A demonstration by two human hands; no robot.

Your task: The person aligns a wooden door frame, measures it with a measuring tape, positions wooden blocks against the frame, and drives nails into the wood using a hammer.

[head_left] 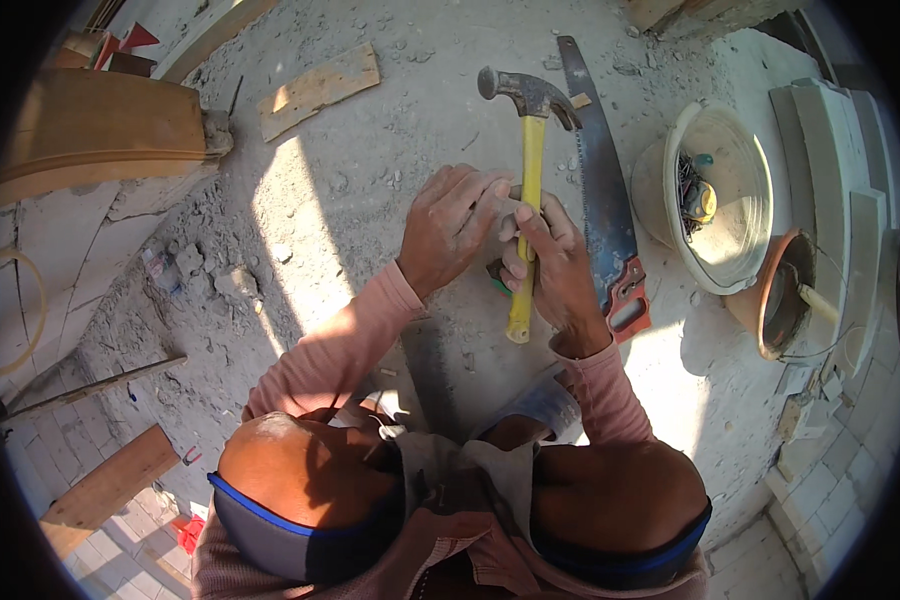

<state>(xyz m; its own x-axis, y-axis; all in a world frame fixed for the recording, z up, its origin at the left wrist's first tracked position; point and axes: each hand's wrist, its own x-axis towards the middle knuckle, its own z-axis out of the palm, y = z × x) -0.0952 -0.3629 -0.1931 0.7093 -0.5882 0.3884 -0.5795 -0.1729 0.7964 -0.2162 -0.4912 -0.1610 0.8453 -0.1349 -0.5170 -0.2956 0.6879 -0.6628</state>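
My right hand (560,260) is closed round the handle of a claw hammer (531,165), which has a yellow shaft and a worn metal head pointing away from me. Close beside it, my left hand (452,225) has its fingers curled in, thumb and fingertips meeting near the hammer's shaft. Whatever sits between those fingertips is too small to make out. Just right of the hammer, a handsaw (607,180) with a dark blade and red handle lies on the dusty floor. Something dark and green shows partly under my right hand.
A whitish bucket (682,262) at the right holds nails and a yellow item. Beside it leans an orange-brown bucket (770,300). A wooden board (320,90) lies far left, a plank (110,490) near left. Pale blocks (840,170) stand along the right; rubble (195,265) lies left.
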